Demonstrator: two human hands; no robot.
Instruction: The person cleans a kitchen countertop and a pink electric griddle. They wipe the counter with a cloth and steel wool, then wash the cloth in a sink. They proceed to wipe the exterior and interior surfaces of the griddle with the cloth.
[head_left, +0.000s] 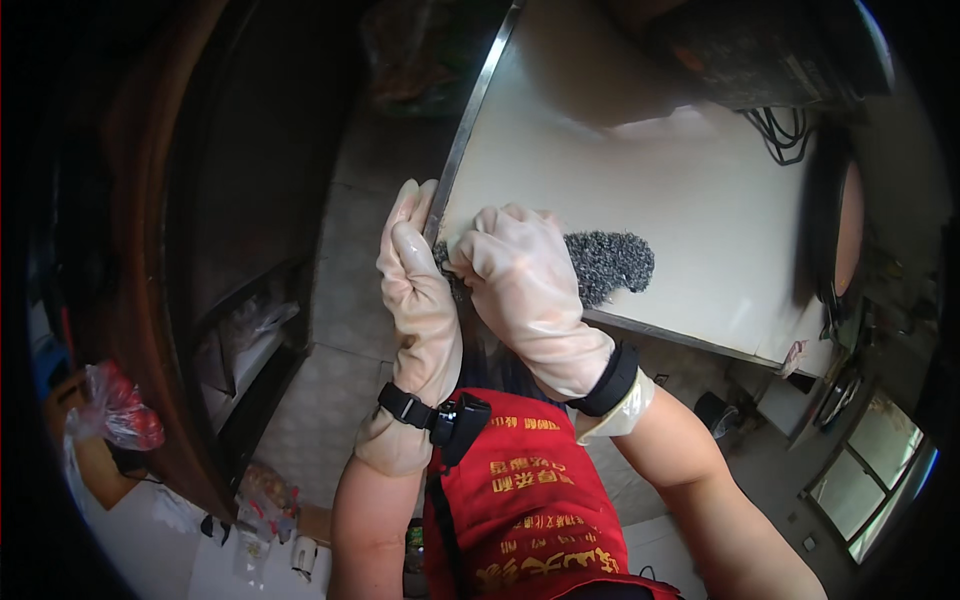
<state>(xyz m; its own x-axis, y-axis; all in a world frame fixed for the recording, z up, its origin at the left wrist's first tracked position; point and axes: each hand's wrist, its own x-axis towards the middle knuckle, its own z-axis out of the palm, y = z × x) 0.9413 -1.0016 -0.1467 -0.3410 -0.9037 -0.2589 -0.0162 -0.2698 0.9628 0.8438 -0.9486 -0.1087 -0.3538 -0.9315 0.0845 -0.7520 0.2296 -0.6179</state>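
Both my hands wear pale translucent rubber gloves. At the near left corner of a white tabletop (675, 217) with a metal-trimmed edge, my right hand (525, 277) is curled over a dark grey steel wool scourer (611, 266). One end of the scourer lies on the tabletop to the right of the hand; a bit of it also shows by my fingertips at the corner. Beside that corner, just outside the metal edge, my left hand (416, 292) is upright with fingers extended and thumb toward the scourer. Its palm side is partly hidden.
A dark appliance (757, 60) with a black cable (780, 135) stands at the tabletop's far side. A round dark-rimmed object (847, 225) is at its right end. Dark wooden furniture (150, 300) rises at left, with a plastic bag of red items (124, 409) beyond it.
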